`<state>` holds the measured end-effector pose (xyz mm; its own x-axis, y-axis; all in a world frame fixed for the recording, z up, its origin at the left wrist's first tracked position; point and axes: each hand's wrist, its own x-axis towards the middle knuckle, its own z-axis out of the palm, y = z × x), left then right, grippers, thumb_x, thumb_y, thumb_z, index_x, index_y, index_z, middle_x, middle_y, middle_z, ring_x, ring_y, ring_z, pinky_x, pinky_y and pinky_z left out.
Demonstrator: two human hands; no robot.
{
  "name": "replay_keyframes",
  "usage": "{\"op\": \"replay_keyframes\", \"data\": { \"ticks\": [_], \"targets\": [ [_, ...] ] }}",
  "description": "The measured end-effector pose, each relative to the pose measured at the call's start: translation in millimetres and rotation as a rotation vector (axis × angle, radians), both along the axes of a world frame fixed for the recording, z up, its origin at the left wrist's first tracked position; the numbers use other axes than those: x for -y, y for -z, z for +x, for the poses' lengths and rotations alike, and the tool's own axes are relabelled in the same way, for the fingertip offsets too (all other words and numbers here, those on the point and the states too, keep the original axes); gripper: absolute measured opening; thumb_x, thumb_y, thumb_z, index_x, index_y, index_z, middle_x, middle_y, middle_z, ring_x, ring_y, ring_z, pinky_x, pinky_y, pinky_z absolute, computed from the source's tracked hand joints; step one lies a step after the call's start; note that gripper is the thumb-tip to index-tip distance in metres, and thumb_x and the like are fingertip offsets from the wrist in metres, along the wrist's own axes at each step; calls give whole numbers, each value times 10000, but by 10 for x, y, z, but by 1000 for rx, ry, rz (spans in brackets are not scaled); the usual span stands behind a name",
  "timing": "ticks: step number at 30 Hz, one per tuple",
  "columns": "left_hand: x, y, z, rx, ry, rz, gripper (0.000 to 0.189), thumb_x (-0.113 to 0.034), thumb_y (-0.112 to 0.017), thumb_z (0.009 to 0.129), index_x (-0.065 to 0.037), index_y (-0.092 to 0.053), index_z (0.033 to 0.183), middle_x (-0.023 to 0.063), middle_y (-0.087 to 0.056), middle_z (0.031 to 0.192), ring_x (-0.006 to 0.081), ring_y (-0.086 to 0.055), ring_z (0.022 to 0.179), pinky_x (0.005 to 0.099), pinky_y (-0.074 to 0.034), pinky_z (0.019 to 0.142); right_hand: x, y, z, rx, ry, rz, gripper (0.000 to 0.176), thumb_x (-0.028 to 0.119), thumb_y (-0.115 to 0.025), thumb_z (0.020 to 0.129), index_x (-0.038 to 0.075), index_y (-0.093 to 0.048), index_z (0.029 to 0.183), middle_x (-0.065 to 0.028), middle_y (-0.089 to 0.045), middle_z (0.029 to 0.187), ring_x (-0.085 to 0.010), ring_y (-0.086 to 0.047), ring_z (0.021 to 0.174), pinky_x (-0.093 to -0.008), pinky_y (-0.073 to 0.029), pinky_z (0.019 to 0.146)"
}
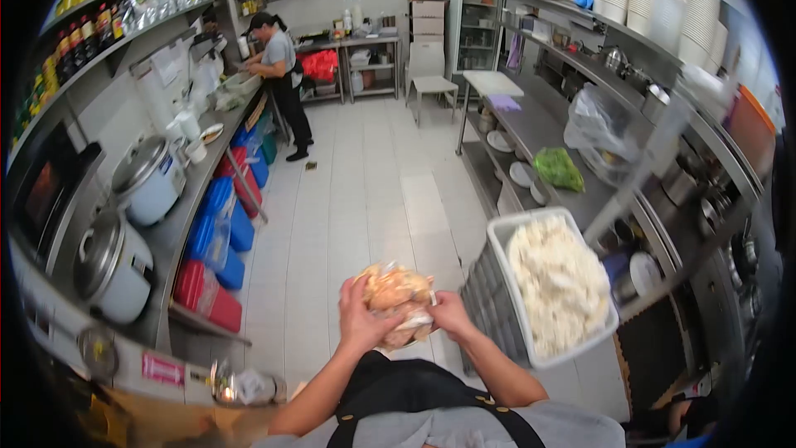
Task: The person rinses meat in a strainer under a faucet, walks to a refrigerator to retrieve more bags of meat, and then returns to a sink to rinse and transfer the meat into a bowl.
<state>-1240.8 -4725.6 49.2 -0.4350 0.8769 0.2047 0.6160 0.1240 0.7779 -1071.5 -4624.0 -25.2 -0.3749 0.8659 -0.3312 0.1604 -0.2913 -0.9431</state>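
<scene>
Head view: grasping a bag of apparent raw meat from both sides, directly within the grip of left hand and right hand, long axis unclear; beside the grip, nearer the right hand, a white-filled tub.

On the left counter, two cookers stand near the near end; on the right table, a board lies at the far left corner, greens by the left edge, a bag right of them.
</scene>
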Motion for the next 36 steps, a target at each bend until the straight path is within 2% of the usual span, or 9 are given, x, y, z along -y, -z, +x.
{"op": "replay_keyframes", "data": {
  "ticks": [4, 10, 11, 13, 20, 26, 28, 32, 36],
  "targets": [
    [-1658, 328, -1017, 76, -110, 110, 894, -214, -841, 496, -29, -375, 1237, 171, -354, 1231, 319, -407, 1131, 395, -376, 959, -1914, 264, -1196, 131, -173, 257, 267, 137, -639, 695, -9, -451, 575, -113, -496, 531, -153, -515, 472, -354, -434, 420],
    [-4860, 938, -2598, 160, -93, 127, 881, -180, -844, 494, -28, -369, 1220, 189, -317, 1232, 324, -376, 1158, 395, -367, 968, -5040, 519, -2624, 259, -237, 330, 244, 48, -604, 731, 29, -414, 579, -43, -483, 571, -149, -567, 497, -313, -501, 384],
    [-5417, 972, -2780, 115, -35, 87, 879, -194, -843, 498, -25, -367, 1217, 205, -322, 1236, 343, -372, 1165, 403, -362, 973, -5476, 409, -2728, 218, -170, 150, 258, 44, -604, 736, 29, -403, 575, -49, -478, 577, -161, -575, 508, -321, -511, 383],
    [-6538, 825, -3084, 81, 65, 17, 864, -258, -835, 518, -16, -377, 1210, 244, -326, 1260, 391, -355, 1189, 421, -347, 990, -6484, 393, -2954, 180, -53, 96, 259, 32, -599, 739, 30, -400, 573, -52, -476, 580, -166, -573, 509, -331, -518, 383],
    [-10522, 527, -3640, 40, 387, -84, 881, -315, -835, 520, -28, -418, 1241, 215, -324, 1294, 368, -391, 1185, 414, -382, 967, -9752, 337, -3317, 76, 394, -55, 241, -26, -572, 746, 56, -427, 572, -56, -494, 573, -167, -558, 482, -358, -530, 384],
    [-13965, 846, -4152, 77, 513, -111, 918, -332, -823, 525, -68, -390, 1289, 224, -275, 1333, 397, -373, 1186, 433, -367, 983, -13093, 674, -3785, 27, 480, 46, 242, -3, -585, 733, 63, -423, 565, -34, -478, 555, -143, -528, 452, -327, -505, 377],
    [-15051, 859, -4392, 66, 477, -112, 927, -333, -829, 520, -57, -387, 1286, 227, -276, 1332, 389, -376, 1191, 426, -367, 985, -14170, 765, -3945, 360, 356, 285, 241, -3, -584, 719, 54, -410, 562, -26, -449, 535, -133, -516, 446, -312, -490, 368],
    [-16960, 790, -5004, 109, 471, -49, 948, -317, -852, 499, -31, -385, 1272, 227, -278, 1334, 360, -380, 1207, 402, -371, 988, -16072, 409, -4614, 54, 368, 94, 246, -17, -583, 700, 29, -389, 556, -30, -434, 531, -131, -511, 440, -307, -467, 350],
    [-18880, 1079, -5495, 160, 510, -18, 922, -256, -869, 480, -33, -405, 1245, 212, -300, 1306, 344, -387, 1196, 391, -378, 983, -17967, 654, -5104, 76, 384, 102, 228, -17, -579, 691, 27, -395, 564, -33, -446, 538, -138, -519, 445, -319, -482, 364]
  ]
}}
